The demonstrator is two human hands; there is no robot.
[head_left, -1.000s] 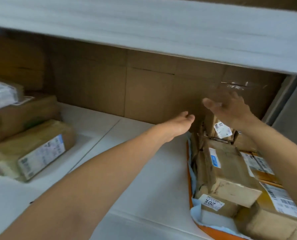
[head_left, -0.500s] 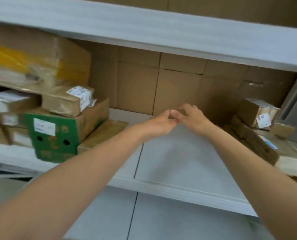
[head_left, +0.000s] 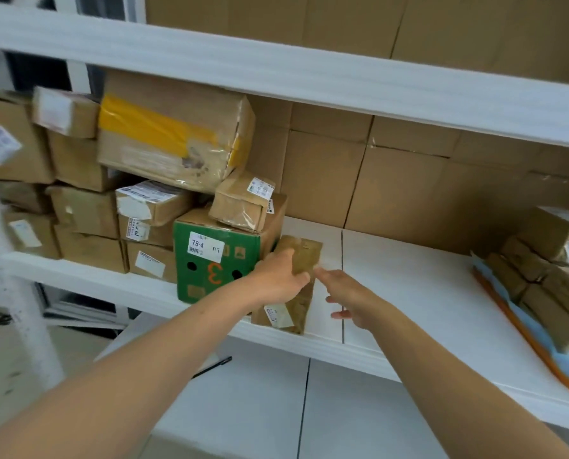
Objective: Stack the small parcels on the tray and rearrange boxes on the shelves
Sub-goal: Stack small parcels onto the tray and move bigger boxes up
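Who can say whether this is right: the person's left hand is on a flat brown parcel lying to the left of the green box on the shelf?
Not quite. The head view shows the left hand on the flat brown parcel, but that parcel lies to the right of the green box, not its left. Both sit on the shelf.

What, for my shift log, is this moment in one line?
left hand grips flat brown parcel | parcel beside green box on shelf | right hand open beside it

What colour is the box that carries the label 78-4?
The box is green, with an orange mark on its front; head view.
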